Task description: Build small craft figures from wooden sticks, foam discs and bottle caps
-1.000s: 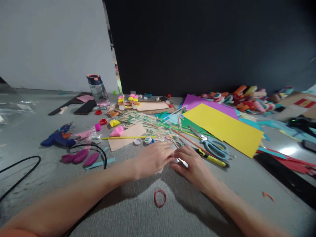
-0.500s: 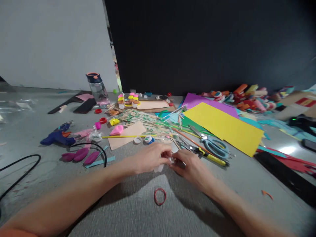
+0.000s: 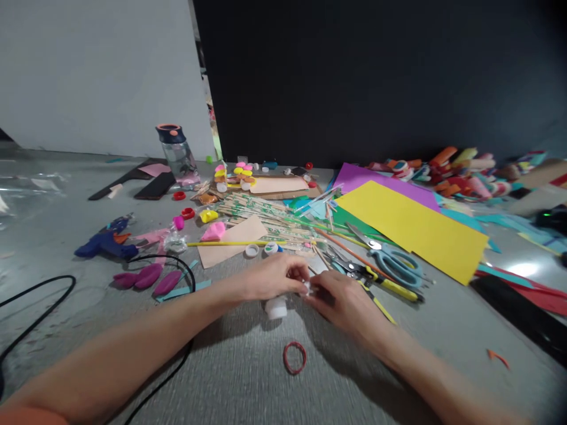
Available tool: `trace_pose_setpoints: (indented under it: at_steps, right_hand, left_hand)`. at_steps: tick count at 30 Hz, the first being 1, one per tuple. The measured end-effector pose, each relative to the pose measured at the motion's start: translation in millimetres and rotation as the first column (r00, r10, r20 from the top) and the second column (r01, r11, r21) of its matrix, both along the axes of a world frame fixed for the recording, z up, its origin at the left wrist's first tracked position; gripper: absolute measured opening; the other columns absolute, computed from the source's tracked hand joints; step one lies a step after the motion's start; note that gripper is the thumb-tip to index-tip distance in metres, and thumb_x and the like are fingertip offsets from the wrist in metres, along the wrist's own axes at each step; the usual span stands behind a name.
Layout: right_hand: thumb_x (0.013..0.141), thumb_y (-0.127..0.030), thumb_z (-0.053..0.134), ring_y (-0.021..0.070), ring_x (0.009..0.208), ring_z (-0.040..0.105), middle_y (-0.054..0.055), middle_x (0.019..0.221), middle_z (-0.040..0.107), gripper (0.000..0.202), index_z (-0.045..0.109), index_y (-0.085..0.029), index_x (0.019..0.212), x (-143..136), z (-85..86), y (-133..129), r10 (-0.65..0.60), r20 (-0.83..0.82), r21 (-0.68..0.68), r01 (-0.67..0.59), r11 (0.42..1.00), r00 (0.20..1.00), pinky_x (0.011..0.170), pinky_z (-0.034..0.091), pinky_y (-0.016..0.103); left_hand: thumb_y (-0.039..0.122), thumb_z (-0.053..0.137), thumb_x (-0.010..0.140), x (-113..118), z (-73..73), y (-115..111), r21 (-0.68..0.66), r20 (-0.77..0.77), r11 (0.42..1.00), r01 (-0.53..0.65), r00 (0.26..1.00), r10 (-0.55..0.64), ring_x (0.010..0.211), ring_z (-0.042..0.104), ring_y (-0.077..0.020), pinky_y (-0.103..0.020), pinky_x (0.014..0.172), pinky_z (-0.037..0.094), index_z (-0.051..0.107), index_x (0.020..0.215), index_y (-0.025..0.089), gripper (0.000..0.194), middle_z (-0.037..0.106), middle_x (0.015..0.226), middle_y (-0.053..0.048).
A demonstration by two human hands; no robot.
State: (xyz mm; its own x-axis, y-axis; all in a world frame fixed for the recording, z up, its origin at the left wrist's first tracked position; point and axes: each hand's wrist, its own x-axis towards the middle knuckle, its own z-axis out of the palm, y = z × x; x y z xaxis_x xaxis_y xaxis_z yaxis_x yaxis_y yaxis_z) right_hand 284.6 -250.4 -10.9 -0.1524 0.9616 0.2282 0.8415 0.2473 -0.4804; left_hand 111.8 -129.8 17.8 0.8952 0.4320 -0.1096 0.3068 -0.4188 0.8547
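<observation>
Near the middle of the grey table, my left hand (image 3: pixel 277 276) and my right hand (image 3: pixel 339 295) meet at the fingertips. Between them is a small whitish piece (image 3: pixel 307 287), too small to make out well. The fingers of both hands are bent and pinched around it. Below my left hand a white cap-like object (image 3: pixel 276 308) rests on the table, partly behind the fingers. A red ring (image 3: pixel 295 358) lies flat nearer to me. Just beyond my left hand are a white bottle cap (image 3: pixel 252 251) and a blue-and-white cap (image 3: pixel 273 248).
Scissors (image 3: pixel 394 264) and yellow-handled pliers (image 3: pixel 390 286) lie right of my hands. Wooden sticks (image 3: pixel 261 215) and a yellow sheet (image 3: pixel 411 230) are behind. A blue glue gun (image 3: pixel 106 242), its black cable (image 3: pixel 193 295) and a water bottle (image 3: pixel 179 156) stand at the left.
The view has shifted slightly. More of the white cap-like object shows below my left hand, and the small whitish piece between the fingertips is more visible.
</observation>
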Motion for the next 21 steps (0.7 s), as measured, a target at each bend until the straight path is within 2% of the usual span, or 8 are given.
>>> trace_pose_setpoints:
  at_steps: [4, 7, 10, 13, 21]
  right_hand:
    - [0.094, -0.028, 0.058, 0.0163, 0.066, 0.057, 0.003, 0.078, 0.065, 0.012, 0.064, -0.019, 0.098, 8.2, 16.1, -5.1, -0.044, -0.095, -0.017, 0.043, 0.999, 0.994, 0.062, 0.04, 0.029]
    - [0.087, -0.022, 0.059, 0.0151, 0.063, 0.054, 0.002, 0.075, 0.063, 0.003, 0.061, -0.019, 0.087, 13.0, 25.1, -6.8, -0.013, 0.003, -0.006, 0.013, 1.0, 1.0, 0.059, 0.038, 0.027]
    - [0.082, -0.016, 0.061, 0.0142, 0.062, 0.052, 0.001, 0.072, 0.061, 0.008, 0.056, -0.02, 0.078, 13.6, 25.6, -6.1, 0.045, 0.118, -0.041, -0.04, 0.998, 0.992, 0.058, 0.035, 0.027]
    - [0.087, -0.018, 0.062, 0.0138, 0.063, 0.052, 0.001, 0.073, 0.061, 0.012, 0.054, -0.02, 0.078, 12.6, 21.2, -4.8, 0.054, 0.114, -0.074, -0.045, 0.996, 0.992, 0.059, 0.035, 0.026]
    - [0.095, -0.025, 0.061, 0.0155, 0.068, 0.054, 0.003, 0.078, 0.061, 0.015, 0.055, -0.019, 0.083, 13.4, 11.9, -10.2, 0.049, 0.068, -0.065, -0.045, 0.997, 0.997, 0.062, 0.038, 0.027]
  left_hand:
    - [0.025, 0.065, 0.085, 1.4, -0.6, -2.6, -0.143, 0.17, 0.99, 0.007, 0.985, 0.017, 0.08, 0.06, -0.0139, -0.027, 0.074, 0.044, 0.067, 0.092, 0.017, 0.011, 0.069, 0.087, -0.002]
    - [0.028, 0.067, 0.085, 3.7, -1.1, -9.0, -0.19, 0.156, 0.982, 0.017, 0.988, 0.013, 0.081, 0.061, -0.015, -0.028, 0.073, 0.045, 0.068, 0.096, 0.017, 0.016, 0.07, 0.089, -0.003]
    - [0.026, 0.07, 0.082, 5.2, -4.4, -14.6, -0.11, 0.099, 0.994, -0.004, 0.995, 0.015, 0.077, 0.06, -0.0151, -0.027, 0.07, 0.044, 0.069, 0.096, 0.017, 0.017, 0.069, 0.083, -0.001]
    - [0.025, 0.07, 0.081, 5.1, -9.2, -16.4, -0.043, 0.093, 0.999, -0.006, 0.996, 0.01, 0.074, 0.059, -0.0146, -0.027, 0.068, 0.041, 0.068, 0.088, 0.017, 0.01, 0.066, 0.079, 0.0]
    - [0.023, 0.067, 0.083, 4.0, -15.7, -17.0, -0.051, 0.092, 0.999, 0.004, 0.996, 0.001, 0.072, 0.057, -0.0148, -0.027, 0.066, 0.04, 0.068, 0.086, 0.016, 0.008, 0.066, 0.078, -0.001]
